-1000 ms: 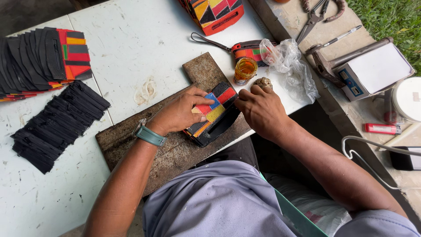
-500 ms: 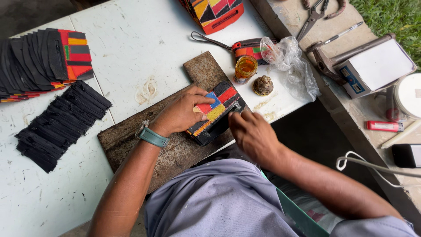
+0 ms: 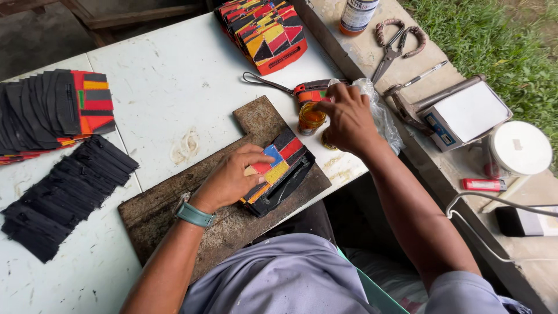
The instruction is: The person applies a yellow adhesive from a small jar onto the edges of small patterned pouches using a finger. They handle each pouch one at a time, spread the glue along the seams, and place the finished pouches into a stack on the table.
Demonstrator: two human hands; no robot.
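My left hand [image 3: 235,177] presses flat on a colourful patchwork pouch [image 3: 283,166] with a black edge, which lies on a dark, worn board [image 3: 168,218] at the white table's front edge. A teal watch is on that wrist. My right hand [image 3: 349,119] reaches over the table's right corner, fingers curled down beside a small amber jar [image 3: 310,117]. It covers a small brown round thing, of which only a sliver shows. Whether the fingers grip it is hidden.
A pile of patchwork pouches [image 3: 264,32] lies at the back, with a fanned stack of black and coloured pieces [image 3: 52,110] and black zip strips [image 3: 64,197] at the left. On the right bench are pliers [image 3: 395,43], a bottle [image 3: 356,14], a white-topped box [image 3: 465,113], a round white lid [image 3: 520,148] and a red lighter [image 3: 483,185].
My right hand left the pouch's near edge and moved back and right to the jar, covering the round brown thing. My left hand stayed on the pouch.
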